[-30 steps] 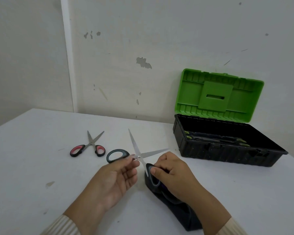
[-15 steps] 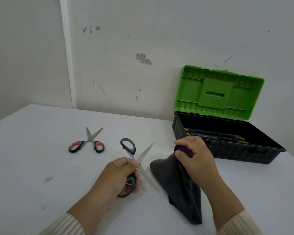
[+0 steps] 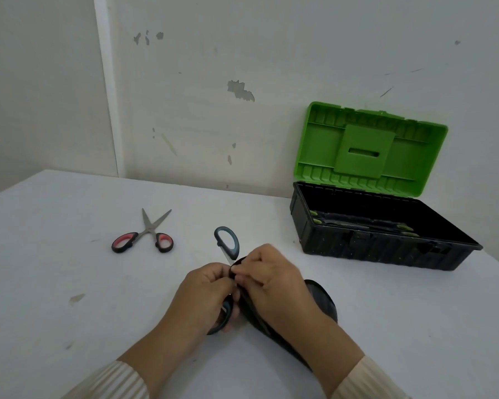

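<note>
My left hand [image 3: 206, 292] grips a pair of scissors with dark teal handles [image 3: 228, 244] near the table's middle front; one handle loop sticks up above my fingers, the other shows below my palm. The blades are hidden behind my hands. My right hand [image 3: 271, 276] pinches the top edge of a dark cloth pouch [image 3: 321, 302] right against the scissors. The pouch runs back under my right wrist on the table.
A second pair of scissors with red and black handles [image 3: 144, 236] lies open on the white table [image 3: 69, 283] to the left. A black toolbox [image 3: 380, 240] with its green lid [image 3: 369, 148] raised stands at the right by the wall, tools inside.
My right hand has come down and left with the pouch's edge, meeting my left hand. The scissors' blades, spread before, are now hidden between the hands and the pouch.
</note>
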`<state>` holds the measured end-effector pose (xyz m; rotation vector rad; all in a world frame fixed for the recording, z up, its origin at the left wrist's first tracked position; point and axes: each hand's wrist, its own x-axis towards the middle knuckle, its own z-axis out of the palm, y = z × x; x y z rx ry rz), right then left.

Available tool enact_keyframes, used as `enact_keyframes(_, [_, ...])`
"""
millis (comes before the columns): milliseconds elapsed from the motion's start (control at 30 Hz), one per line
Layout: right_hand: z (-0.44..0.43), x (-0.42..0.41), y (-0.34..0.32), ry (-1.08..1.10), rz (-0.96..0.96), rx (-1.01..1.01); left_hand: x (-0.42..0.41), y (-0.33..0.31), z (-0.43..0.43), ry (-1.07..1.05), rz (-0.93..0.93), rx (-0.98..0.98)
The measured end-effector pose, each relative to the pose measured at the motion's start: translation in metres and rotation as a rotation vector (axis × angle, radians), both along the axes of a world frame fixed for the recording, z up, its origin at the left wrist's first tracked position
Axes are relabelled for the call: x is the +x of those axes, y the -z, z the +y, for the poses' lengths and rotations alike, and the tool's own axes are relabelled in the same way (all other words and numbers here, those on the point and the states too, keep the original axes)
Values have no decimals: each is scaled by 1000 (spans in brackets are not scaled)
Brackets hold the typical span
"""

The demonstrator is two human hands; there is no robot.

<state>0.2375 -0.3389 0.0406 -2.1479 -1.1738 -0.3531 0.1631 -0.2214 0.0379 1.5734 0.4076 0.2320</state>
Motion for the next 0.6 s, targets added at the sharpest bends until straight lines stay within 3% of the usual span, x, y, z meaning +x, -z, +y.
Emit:
enact_keyframes(100, [-2, 10, -7, 149, 48, 130, -1, 0, 0, 3, -6, 11])
enact_keyframes(267, [1, -8, -3, -1, 86, 29, 0, 1, 2, 14, -9, 6])
enact_keyframes(467, [-31, 36, -13, 424, 111, 271, -1, 0, 5, 63, -18, -49])
enact_keyframes(600, [-35, 23, -19, 384, 4, 345, 2, 2, 8, 48, -24, -47])
